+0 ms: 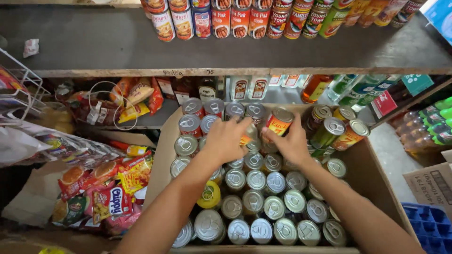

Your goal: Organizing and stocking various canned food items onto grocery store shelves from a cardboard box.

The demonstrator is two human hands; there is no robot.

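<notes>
A cardboard box below me is packed with several upright tin cans with silver pull-tab lids. My left hand reaches into the middle of the box and closes over a can with an orange label. My right hand grips a tilted red-and-orange labelled can at the back of the box, lifted a little above its neighbours. Both forearms stretch in from the bottom of the view.
A dark shelf above carries a row of cans along its back. Bottles stand under it. Snack packets lie at left beside a white wire rack. A blue crate sits at right.
</notes>
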